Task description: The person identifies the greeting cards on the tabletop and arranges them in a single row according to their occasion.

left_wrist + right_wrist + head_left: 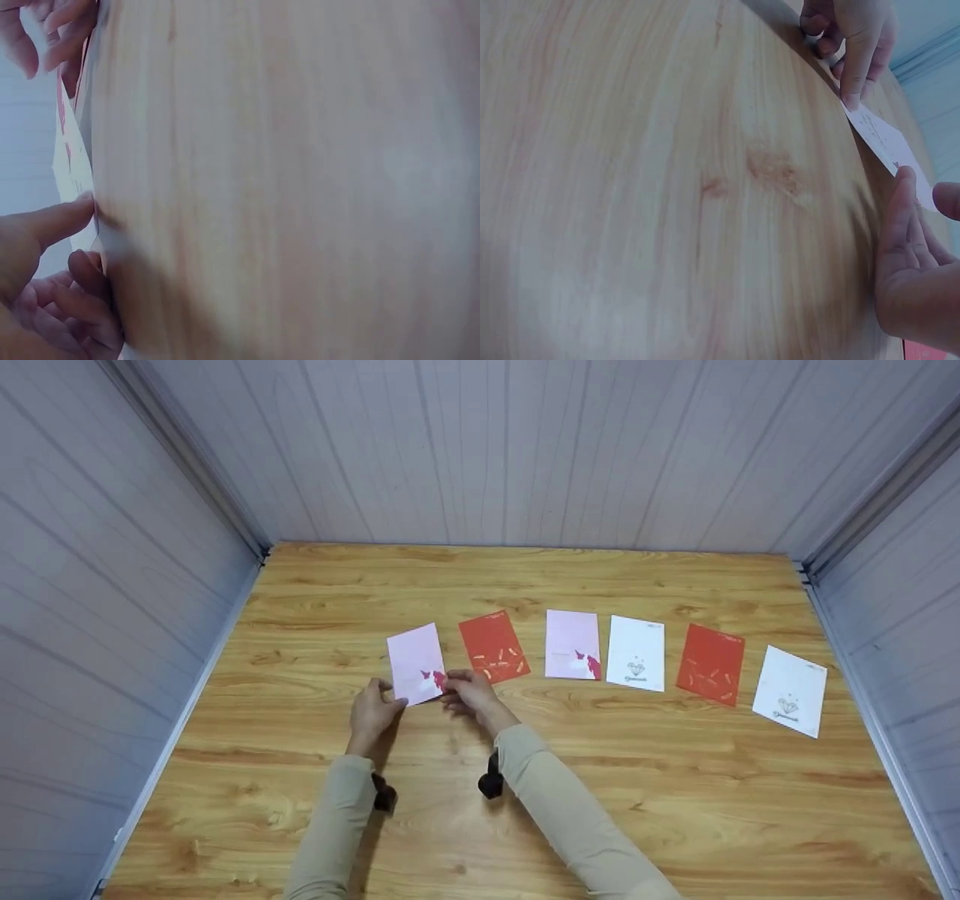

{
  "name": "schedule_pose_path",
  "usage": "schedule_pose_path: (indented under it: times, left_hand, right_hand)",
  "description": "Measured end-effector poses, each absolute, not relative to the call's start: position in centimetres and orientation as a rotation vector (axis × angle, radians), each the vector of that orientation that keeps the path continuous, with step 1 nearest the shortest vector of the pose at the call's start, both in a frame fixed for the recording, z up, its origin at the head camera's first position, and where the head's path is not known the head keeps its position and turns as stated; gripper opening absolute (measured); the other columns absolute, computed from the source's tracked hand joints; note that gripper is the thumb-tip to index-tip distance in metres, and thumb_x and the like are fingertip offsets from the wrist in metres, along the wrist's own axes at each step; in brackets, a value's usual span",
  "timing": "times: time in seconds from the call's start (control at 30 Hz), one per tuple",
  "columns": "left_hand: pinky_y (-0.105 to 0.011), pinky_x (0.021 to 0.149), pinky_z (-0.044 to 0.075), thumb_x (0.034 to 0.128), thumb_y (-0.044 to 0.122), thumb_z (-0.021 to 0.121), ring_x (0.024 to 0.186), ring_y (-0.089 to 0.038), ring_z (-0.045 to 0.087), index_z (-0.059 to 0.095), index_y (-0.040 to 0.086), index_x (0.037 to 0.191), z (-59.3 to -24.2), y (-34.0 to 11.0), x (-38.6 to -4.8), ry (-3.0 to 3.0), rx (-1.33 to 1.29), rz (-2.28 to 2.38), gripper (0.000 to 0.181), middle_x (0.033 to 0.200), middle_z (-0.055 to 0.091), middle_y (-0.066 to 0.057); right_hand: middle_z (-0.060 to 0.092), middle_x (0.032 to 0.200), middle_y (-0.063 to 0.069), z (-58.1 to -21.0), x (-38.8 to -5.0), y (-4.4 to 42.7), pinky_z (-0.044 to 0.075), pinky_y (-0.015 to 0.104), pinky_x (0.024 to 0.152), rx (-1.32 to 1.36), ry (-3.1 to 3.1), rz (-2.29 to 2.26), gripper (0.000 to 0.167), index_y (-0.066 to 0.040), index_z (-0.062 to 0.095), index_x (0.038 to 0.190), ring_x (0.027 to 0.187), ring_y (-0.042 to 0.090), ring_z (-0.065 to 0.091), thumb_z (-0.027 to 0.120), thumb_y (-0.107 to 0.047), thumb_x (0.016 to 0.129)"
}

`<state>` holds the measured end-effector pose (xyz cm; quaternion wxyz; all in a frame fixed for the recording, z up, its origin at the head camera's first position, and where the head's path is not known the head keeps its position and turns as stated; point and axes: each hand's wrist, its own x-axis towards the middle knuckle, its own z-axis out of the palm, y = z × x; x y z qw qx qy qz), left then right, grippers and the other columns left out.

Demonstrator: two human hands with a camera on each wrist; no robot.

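A pink card (412, 656) with a dark pink butterfly print lies at the left end of a row of cards. At its lower left corner my left hand (373, 714) holds it, thumb on the corner and the other fingers bent beside it. My right hand (476, 696) holds the lower right edge between thumb and fingers. Seen from the right wrist, the pink card (885, 142) slants between the left hand (859, 37) and the right hand (919, 277). The left wrist view shows only a thin strip of the card (73, 161).
Rightward along the wooden table (480, 825) lie a red card (491, 641), another pink card (570, 637), a white card (636, 645), a second red card (711, 660) and a second white card (791, 686). Panelled walls (480, 450) enclose the back and both sides.
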<state>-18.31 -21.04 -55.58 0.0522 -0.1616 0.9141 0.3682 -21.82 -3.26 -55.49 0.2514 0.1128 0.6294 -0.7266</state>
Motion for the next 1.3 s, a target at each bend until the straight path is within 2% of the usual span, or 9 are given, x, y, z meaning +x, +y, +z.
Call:
schedule_pose_path:
  times: [0.2, 0.33, 0.47, 0.7, 0.9, 1.03, 1.3]
  left_hand:
    - [-0.029, 0.057, 0.036, 0.076, 0.019, 0.069, 0.066, -0.018, 0.045, 0.048, -0.002, 0.108, -55.4, -21.4, -18.3, 2.708, -0.427, 1.174, 0.044, 0.078, 0.049, -0.008]
    - [-0.028, 0.057, 0.038, 0.0782, 0.023, 0.066, 0.065, -0.017, 0.047, 0.051, -0.003, 0.107, -55.2, -21.7, -18.2, 2.663, -0.45, 1.304, 0.042, 0.076, 0.051, -0.008]
    - [-0.027, 0.055, 0.038, 0.0829, 0.026, 0.06, 0.064, -0.017, 0.047, 0.055, -0.002, 0.102, -55.1, -21.7, -18.3, 2.642, -0.524, 1.388, 0.034, 0.076, 0.051, -0.008]
    - [-0.026, 0.056, 0.041, 0.0864, 0.021, 0.055, 0.065, -0.018, 0.05, 0.06, -0.004, 0.096, -55.3, -21.7, -18.9, 2.65, -0.598, 1.502, 0.026, 0.076, 0.054, -0.009]
    - [-0.025, 0.057, 0.044, 0.0874, 0.013, 0.052, 0.064, -0.018, 0.053, 0.059, -0.007, 0.098, -55.3, -22.0, -19.8, 2.478, -0.75, 1.761, 0.024, 0.079, 0.057, -0.013]
    - [-0.028, 0.058, 0.044, 0.0887, 0.014, 0.05, 0.063, -0.017, 0.05, 0.057, -0.006, 0.099, -54.9, -22.0, -20.1, 2.263, -0.852, 1.922, 0.023, 0.079, 0.055, -0.013]
    - [-0.028, 0.057, 0.043, 0.0887, 0.015, 0.052, 0.063, -0.016, 0.049, 0.055, -0.006, 0.102, -54.8, -21.8, -20.9, 2.172, -0.853, 1.999, 0.025, 0.077, 0.051, -0.009]
  right_hand:
    - [0.057, 0.07, 0.009, -55.8, -21.7, -3.1, 0.043, 0.021, 0.043, 0.291, 1.782, -1.935, 0.03, 0.006, 0.052, 0.111, 0.049, 0.011, 0.053, 0.056, 0.0, 0.082]
    - [0.056, 0.067, 0.008, -55.8, -21.8, -3.0, 0.042, 0.021, 0.043, 0.28, 1.786, -1.916, 0.029, 0.006, 0.053, 0.11, 0.049, 0.01, 0.052, 0.055, 0.002, 0.081]
    - [0.055, 0.066, 0.007, -55.8, -21.7, -2.7, 0.043, 0.022, 0.044, 0.253, 1.787, -1.9, 0.03, 0.006, 0.053, 0.111, 0.05, 0.011, 0.053, 0.055, 0.002, 0.081]
    - [0.055, 0.067, 0.007, -55.8, -21.4, -2.1, 0.043, 0.022, 0.046, 0.205, 1.768, -1.874, 0.03, 0.005, 0.052, 0.112, 0.052, 0.012, 0.052, 0.055, 0.0, 0.082]
    - [0.055, 0.07, 0.006, -56.0, -21.5, -1.8, 0.043, 0.021, 0.047, 0.186, 1.786, -1.841, 0.029, 0.004, 0.053, 0.11, 0.052, 0.011, 0.051, 0.056, -0.002, 0.082]
    - [0.056, 0.07, 0.005, -56.0, -21.5, -1.5, 0.043, 0.02, 0.047, 0.179, 1.798, -1.822, 0.029, 0.004, 0.054, 0.109, 0.053, 0.01, 0.051, 0.057, -0.002, 0.081]
    - [0.056, 0.069, 0.004, -55.6, -21.4, -1.2, 0.042, 0.019, 0.047, 0.147, 1.766, -1.798, 0.03, 0.004, 0.054, 0.111, 0.053, 0.009, 0.051, 0.057, -0.003, 0.082]
